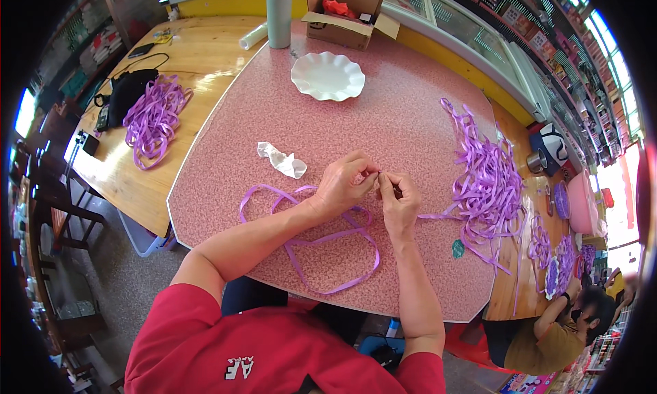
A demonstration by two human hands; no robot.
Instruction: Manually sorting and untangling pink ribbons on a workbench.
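Above the middle of the pink speckled table, my left hand and my right hand meet fingertip to fingertip. Both are closed in a pinch; what they hold is too small and hidden to name. A loose purple ribbon lies in loops under my left forearm and passes beneath my hands. To the right of my right hand spreads a big tangled heap of purple ribbons, one strand reaching toward my wrist. Left of my left hand rests a crumpled white tissue.
A white wavy-rimmed dish and an opened cardboard box stand at the far side, near a grey post. Another purple ribbon pile lies on the wooden table at left. At lower right, another person sits by more ribbons.
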